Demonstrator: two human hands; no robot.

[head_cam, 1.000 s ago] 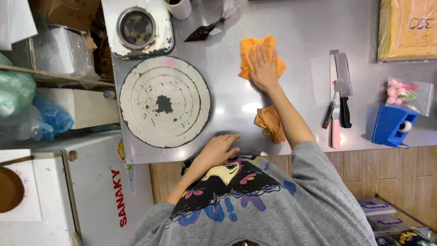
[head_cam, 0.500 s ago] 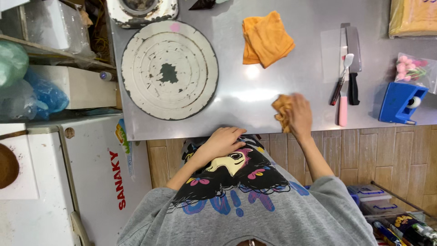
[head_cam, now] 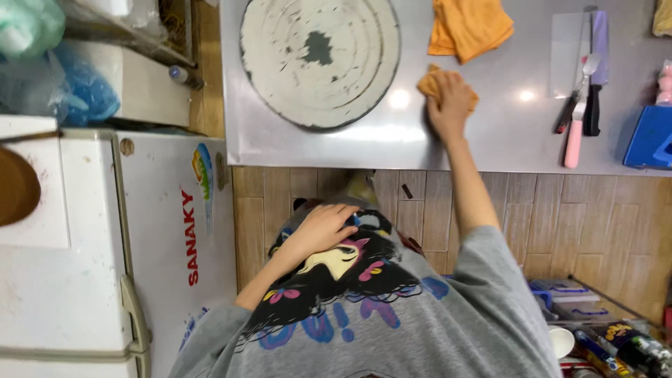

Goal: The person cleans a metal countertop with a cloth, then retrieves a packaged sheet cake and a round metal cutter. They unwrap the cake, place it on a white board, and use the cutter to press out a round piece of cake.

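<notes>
A steel desk (head_cam: 336, 140) with a dull, reflective top is seen from above, its near edge set against a floor of wood-look tiles (head_cam: 546, 217). A small orange cloth (head_cam: 432, 82) is pressed flat onto the desk under the right hand (head_cam: 450, 105), whose fingers are spread and curled over the cloth, gripping it against the metal. The cloth lies just right of a round white turntable (head_cam: 320, 59), whose surface is scraped and smeared, with a dark patch at its centre. Beyond the cloth, a larger folded orange towel (head_cam: 467, 26) is seen near the far edge of the view. Well to the right of the turntable, a knife with a black handle (head_cam: 595, 77) and a pink-handled spatula (head_cam: 575, 126) are laid side by side, and a blue box (head_cam: 651, 136) is placed further right still. The left hand (head_cam: 323, 227) is rested loosely open on a printed apron at the person's waist, holding nothing. To the left of the turntable, off the desk, a white chest freezer (head_cam: 84, 266) and blue plastic bags (head_cam: 87, 91) are seen.
</notes>
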